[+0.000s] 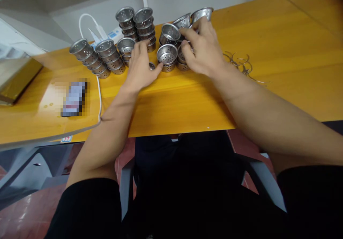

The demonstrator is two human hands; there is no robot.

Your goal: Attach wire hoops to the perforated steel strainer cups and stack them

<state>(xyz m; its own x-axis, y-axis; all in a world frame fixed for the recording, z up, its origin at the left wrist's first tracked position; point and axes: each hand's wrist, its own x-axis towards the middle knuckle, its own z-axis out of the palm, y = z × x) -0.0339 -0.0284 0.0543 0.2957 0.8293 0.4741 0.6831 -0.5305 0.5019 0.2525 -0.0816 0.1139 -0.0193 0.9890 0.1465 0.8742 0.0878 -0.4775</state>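
Perforated metal strainer cups stand in nested stacks at the back of the table, in the head view. My left hand (pixel 140 67) is beside a short stack of cups (pixel 126 46). Its thumb is stretched apart from the fingers, and a small part of another cup (pixel 152 66) shows between them. My right hand (pixel 202 47) reaches over the right-hand group of cups with fingers apart, hiding several of them. In front of its thumb is a two-cup stack (pixel 167 55). Behind its fingertips a tilted cup (pixel 202 14) shows its rim; contact is unclear.
Taller stacks (pixel 144 26) stand at the back, and leaning stacks (pixel 89 58) at the left. Thin curved metal pieces (pixel 242 65) lie on the right. A phone (pixel 73 98), a white cable (pixel 99 99) and a power strip (pixel 115 35) are on the left.
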